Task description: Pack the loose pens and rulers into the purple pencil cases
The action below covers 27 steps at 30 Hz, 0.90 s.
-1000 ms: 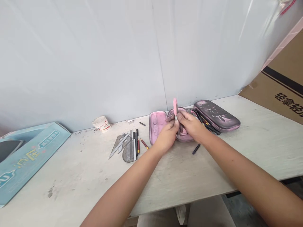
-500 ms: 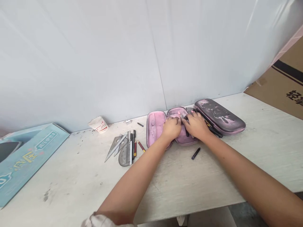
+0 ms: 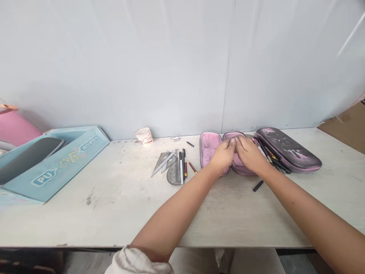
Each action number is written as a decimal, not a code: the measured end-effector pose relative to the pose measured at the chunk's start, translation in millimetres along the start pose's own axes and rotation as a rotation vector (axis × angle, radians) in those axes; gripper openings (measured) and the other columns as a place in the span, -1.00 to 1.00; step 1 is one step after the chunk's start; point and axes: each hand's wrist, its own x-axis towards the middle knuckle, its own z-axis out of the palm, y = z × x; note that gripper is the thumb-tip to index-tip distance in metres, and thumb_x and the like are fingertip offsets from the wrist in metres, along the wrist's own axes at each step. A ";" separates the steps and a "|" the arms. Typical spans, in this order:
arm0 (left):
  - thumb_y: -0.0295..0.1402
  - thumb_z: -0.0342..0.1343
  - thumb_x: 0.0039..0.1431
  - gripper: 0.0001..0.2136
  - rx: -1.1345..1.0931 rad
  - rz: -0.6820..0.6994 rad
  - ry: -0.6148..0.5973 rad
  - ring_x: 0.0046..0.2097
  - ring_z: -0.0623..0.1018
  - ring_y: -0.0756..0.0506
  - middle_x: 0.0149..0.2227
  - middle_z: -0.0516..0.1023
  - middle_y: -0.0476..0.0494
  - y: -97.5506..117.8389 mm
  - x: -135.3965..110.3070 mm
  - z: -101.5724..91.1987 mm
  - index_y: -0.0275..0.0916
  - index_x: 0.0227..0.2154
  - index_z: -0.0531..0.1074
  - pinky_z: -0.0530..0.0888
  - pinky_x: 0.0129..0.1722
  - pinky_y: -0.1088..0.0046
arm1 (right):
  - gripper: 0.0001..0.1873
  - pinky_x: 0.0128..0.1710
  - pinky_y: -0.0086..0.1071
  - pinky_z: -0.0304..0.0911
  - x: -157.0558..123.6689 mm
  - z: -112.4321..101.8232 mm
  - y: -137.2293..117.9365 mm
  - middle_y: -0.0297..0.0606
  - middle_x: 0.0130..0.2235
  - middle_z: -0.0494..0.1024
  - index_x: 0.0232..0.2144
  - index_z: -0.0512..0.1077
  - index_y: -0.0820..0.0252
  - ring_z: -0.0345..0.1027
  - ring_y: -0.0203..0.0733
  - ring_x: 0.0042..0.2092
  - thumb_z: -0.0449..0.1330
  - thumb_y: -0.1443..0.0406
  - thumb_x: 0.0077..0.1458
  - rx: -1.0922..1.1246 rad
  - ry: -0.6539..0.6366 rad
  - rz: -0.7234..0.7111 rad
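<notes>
An open zip pencil case with a pink lining [image 3: 208, 149] lies on the table, its dark pink-and-black shell half [image 3: 291, 149] to the right. My left hand [image 3: 224, 156] and my right hand [image 3: 251, 154] meet over its middle, fingertips together and curled down on the pink inner pocket [image 3: 242, 169]. Whatever lies under my fingers is hidden. Several dark pens and pencils [image 3: 269, 154] lie along the shell half, just right of my right hand.
Left of the case lie set squares [image 3: 164, 163], a protractor [image 3: 174, 175] and pencils [image 3: 184, 169]. A black marker [image 3: 258, 185] lies below my right hand. A paper cup [image 3: 144, 136] stands by the wall, and a blue box [image 3: 57, 163] lies at the far left.
The pink-tipped item held upright a second ago no longer shows. My hands have come down onto the case and closer together. The view has swung left and down.
</notes>
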 end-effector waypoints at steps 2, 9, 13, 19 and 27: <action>-0.29 -0.20 0.23 -0.74 0.017 -0.002 0.004 -0.09 0.43 -0.05 -0.19 0.49 -0.14 2.0 -8.7 -17.2 -0.29 -0.24 0.36 0.30 0.01 0.39 | -0.61 -0.17 -0.27 0.12 4.6 3.6 -13.8 -0.07 -0.28 0.44 -0.32 0.30 0.23 0.26 -0.10 -0.21 -0.29 0.26 0.21 0.105 -0.019 0.029; -0.35 -0.17 0.19 -0.78 0.698 0.085 0.045 -0.16 0.39 -0.11 -0.30 0.43 -0.14 -9.9 -39.0 -111.7 -0.27 -0.38 0.36 0.30 -0.05 0.31 | -0.76 -0.08 -0.28 0.11 19.0 28.8 -63.2 -0.11 -0.18 0.45 -0.26 0.34 0.25 0.26 -0.12 -0.09 -0.03 0.23 0.13 0.187 -0.170 0.097; -0.39 -0.14 0.17 -0.75 0.967 0.063 -0.052 -0.02 0.35 -0.14 -0.10 0.40 -0.17 -27.8 -63.9 -160.6 -0.21 -0.14 0.35 0.25 0.03 0.26 | -0.74 -0.06 -0.28 0.09 29.1 44.9 -91.3 -0.08 -0.16 0.43 -0.22 0.37 0.27 0.23 -0.10 -0.06 -0.04 0.26 0.13 0.118 -0.261 0.064; -0.35 -0.11 0.18 -0.67 1.137 -0.010 -0.175 0.09 0.25 -0.21 0.04 0.33 -0.17 -44.4 -89.5 -194.9 -0.14 0.01 0.28 0.26 0.01 0.16 | -0.69 -0.12 -0.22 0.11 45.7 71.4 -111.1 -0.01 -0.17 0.41 -0.22 0.40 0.27 0.21 0.00 -0.07 -0.06 0.25 0.14 -0.135 -0.326 0.029; -0.40 -0.08 0.15 -0.69 1.195 0.001 -0.123 0.06 0.26 -0.22 -0.01 0.37 -0.19 -47.4 -93.2 -201.5 -0.13 -0.04 0.31 0.17 0.04 0.11 | -0.66 -0.10 -0.05 0.04 72.6 103.0 -103.1 0.18 -0.13 0.39 -0.24 0.46 0.41 0.14 0.13 -0.02 -0.05 0.34 0.09 -0.413 -0.321 0.082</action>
